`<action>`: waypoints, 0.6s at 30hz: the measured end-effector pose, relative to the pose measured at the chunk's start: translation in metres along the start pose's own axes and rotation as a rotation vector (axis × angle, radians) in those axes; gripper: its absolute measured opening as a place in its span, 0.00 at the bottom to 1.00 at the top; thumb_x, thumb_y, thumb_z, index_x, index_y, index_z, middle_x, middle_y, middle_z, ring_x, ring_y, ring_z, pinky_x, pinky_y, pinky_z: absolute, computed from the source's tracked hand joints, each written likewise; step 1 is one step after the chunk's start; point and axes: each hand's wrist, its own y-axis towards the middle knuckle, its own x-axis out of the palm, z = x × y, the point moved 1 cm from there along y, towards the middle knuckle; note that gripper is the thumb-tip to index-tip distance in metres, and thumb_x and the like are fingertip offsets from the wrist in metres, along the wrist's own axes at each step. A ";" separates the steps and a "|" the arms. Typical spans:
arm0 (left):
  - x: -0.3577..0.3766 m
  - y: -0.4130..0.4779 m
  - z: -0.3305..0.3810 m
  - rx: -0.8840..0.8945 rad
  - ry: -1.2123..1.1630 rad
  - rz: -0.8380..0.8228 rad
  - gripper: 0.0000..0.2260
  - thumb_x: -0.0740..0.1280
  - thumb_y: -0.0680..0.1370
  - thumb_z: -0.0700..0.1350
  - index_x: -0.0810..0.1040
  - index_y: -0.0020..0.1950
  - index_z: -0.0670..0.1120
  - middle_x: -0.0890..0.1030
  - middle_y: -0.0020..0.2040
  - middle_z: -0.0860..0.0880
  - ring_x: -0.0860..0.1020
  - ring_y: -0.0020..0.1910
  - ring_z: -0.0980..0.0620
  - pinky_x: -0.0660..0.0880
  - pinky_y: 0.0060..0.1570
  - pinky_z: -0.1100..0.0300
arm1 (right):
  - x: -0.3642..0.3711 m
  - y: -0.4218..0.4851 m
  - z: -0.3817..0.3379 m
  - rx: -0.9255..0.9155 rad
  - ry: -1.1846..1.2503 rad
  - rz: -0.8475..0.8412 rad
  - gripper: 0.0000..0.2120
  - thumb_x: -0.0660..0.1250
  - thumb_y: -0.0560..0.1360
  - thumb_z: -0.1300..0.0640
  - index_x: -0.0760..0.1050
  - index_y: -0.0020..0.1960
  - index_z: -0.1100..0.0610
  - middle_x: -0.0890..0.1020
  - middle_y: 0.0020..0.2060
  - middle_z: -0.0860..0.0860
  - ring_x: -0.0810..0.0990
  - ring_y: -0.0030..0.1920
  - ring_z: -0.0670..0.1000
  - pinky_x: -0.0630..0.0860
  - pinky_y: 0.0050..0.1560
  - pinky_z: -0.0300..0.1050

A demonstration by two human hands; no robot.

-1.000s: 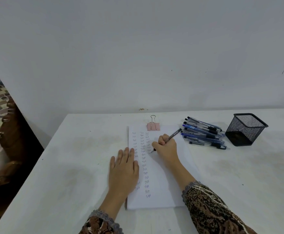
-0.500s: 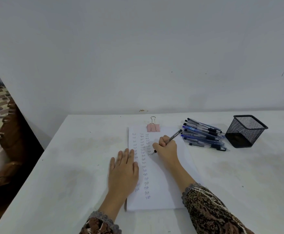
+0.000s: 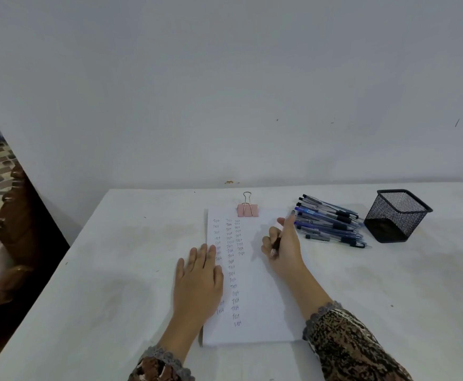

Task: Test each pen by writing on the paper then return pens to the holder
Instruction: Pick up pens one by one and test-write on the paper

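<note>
sleeves (image 3: 351, 350) — brown-black mottled print | cuffs (grey lace trim) | hands bare

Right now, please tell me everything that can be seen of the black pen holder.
The pen holder is a black cup of wire mesh, seemingly metal, four-sided with rounded corners and a solid rim. It stands upright on the white table, far right, just beside the pile of pens; no pen shows above its rim. The left hand and right hand do not touch it.

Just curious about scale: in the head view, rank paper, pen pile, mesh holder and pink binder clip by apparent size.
Largest: paper.
Next: pen pile and mesh holder, too alike to rank.
Smallest: pink binder clip.
</note>
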 end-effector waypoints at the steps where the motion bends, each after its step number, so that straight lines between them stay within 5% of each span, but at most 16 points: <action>1: 0.000 0.000 0.000 -0.002 -0.001 0.000 0.23 0.44 0.82 0.51 0.43 0.76 0.50 0.45 0.77 0.52 0.43 0.76 0.53 0.39 0.73 0.53 | -0.002 0.000 0.000 -0.003 0.045 0.002 0.18 0.50 0.81 0.42 0.67 0.45 0.55 0.66 0.18 0.47 0.62 0.17 0.45 0.58 0.19 0.32; 6: 0.001 0.001 0.001 -0.004 0.007 0.003 0.23 0.45 0.82 0.51 0.44 0.76 0.50 0.45 0.77 0.52 0.43 0.76 0.53 0.40 0.73 0.54 | -0.012 -0.002 -0.004 0.051 0.201 0.001 0.13 0.51 0.82 0.52 0.70 0.47 0.56 0.63 0.20 0.46 0.60 0.18 0.44 0.57 0.18 0.32; 14: 0.002 0.000 0.000 -0.010 0.019 -0.012 0.24 0.41 0.80 0.53 0.45 0.76 0.50 0.47 0.77 0.53 0.44 0.76 0.53 0.41 0.74 0.54 | -0.022 -0.011 -0.016 0.061 -0.013 0.142 0.09 0.50 0.83 0.56 0.67 0.47 0.56 0.60 0.20 0.45 0.56 0.17 0.43 0.53 0.17 0.31; 18: 0.003 0.001 0.000 -0.016 0.015 -0.008 0.27 0.39 0.77 0.55 0.46 0.77 0.50 0.48 0.77 0.53 0.45 0.76 0.53 0.42 0.74 0.53 | -0.035 -0.014 -0.043 -0.010 -0.366 0.169 0.09 0.54 0.81 0.57 0.72 0.50 0.59 0.67 0.33 0.52 0.66 0.25 0.46 0.66 0.25 0.39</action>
